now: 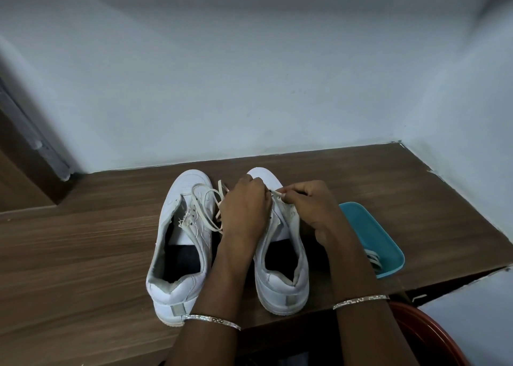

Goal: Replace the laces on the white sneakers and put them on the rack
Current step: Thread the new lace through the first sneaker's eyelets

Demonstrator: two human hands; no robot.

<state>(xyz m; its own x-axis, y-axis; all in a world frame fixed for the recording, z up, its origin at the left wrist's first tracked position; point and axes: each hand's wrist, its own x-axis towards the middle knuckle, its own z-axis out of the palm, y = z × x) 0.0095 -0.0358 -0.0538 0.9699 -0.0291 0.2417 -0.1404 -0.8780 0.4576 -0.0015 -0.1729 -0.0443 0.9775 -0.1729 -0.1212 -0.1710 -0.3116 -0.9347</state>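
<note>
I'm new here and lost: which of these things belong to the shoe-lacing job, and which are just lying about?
For the job: left sneaker; right sneaker; lace, pinched by the right hand; left hand, curled over the right sneaker; teal tray with more laces.
Just there: wooden table; red round object, lower right.

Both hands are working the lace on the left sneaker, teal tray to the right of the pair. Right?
No. The head view shows the left hand and right hand working the lace on the right sneaker, not the left sneaker. The teal tray is to the right of the pair.
</note>
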